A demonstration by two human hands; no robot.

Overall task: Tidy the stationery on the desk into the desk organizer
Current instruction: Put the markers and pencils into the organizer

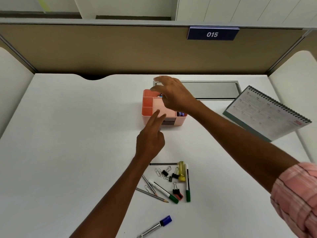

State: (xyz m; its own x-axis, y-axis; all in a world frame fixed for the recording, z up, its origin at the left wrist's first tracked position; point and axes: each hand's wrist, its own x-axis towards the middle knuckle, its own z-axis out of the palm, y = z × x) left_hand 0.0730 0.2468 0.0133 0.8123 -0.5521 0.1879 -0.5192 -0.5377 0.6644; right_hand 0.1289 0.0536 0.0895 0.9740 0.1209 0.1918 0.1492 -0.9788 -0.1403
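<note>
The desk organizer is a pink, rectangular moulded-plastic box with rounded corners. It stands on the smooth white desk, just in front of a brushed-metal cable flap. Its top is divided into several compartments, and those on the left are a darker coral.

The left hand extends its index and middle fingers straight. Both tips touch the organizer's front rim, and the remaining fingers are curled. It grips nothing.

The right hand hovers over the rear compartments with fingers spread and only slightly bent. Nothing is seen in its grasp. A small blue item shows just beneath it.

Loose stationery lies near the front edge of the desk:
- a translucent yellow highlighter;
- two white green-capped markers;
- grey pencils;
- black binder clips;
- wire paper clips.

A blue-capped marker lies apart, nearer still.

A spiral-bound calendar stands at the right. Its print is too small to read. A navy sign on the beige partition reads "015".
</note>
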